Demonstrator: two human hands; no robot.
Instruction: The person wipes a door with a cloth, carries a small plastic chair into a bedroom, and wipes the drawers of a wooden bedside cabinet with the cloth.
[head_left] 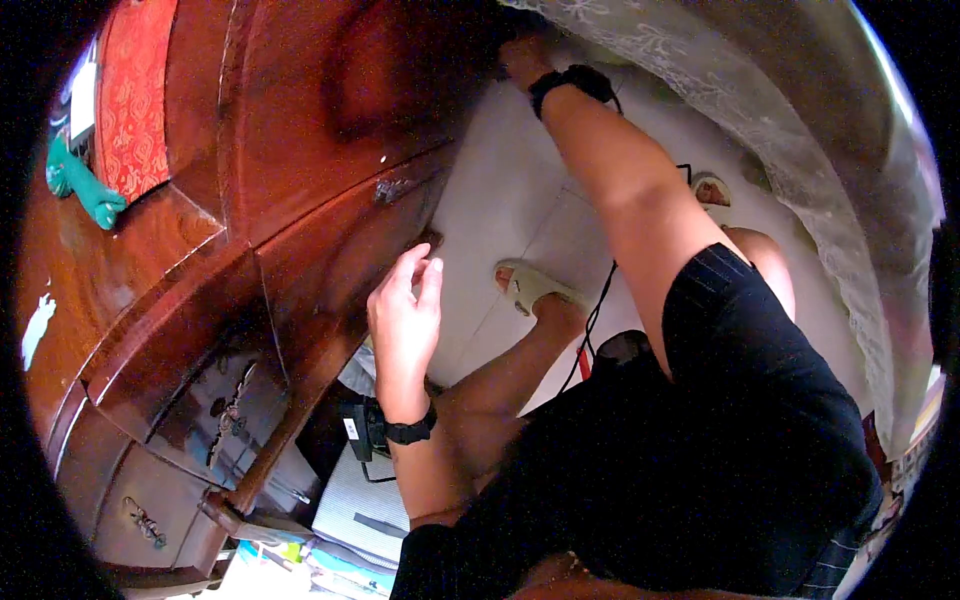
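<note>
My left hand (405, 305) is raised beside the edge of a dark red-brown wooden cabinet (330, 225). Its fingers are loosely bent with the tips apart, and nothing shows in them. My right arm stretches far forward, past the cabinet's corner and close to a pale lace curtain (720, 75). At its end, my right hand (522, 58) reaches into deep shadow. The fingers there are too dark to make out, as is anything they may touch. Both wrists wear black strapped devices.
Drawers with ornate metal handles (232, 415) line the cabinet's front. A red patterned cloth (135, 100) and a green object (85, 185) lie on its top. A black cable (597, 320) hangs near my legs. Pale floor tiles (500, 190) lie below, under my sandalled feet (525, 285).
</note>
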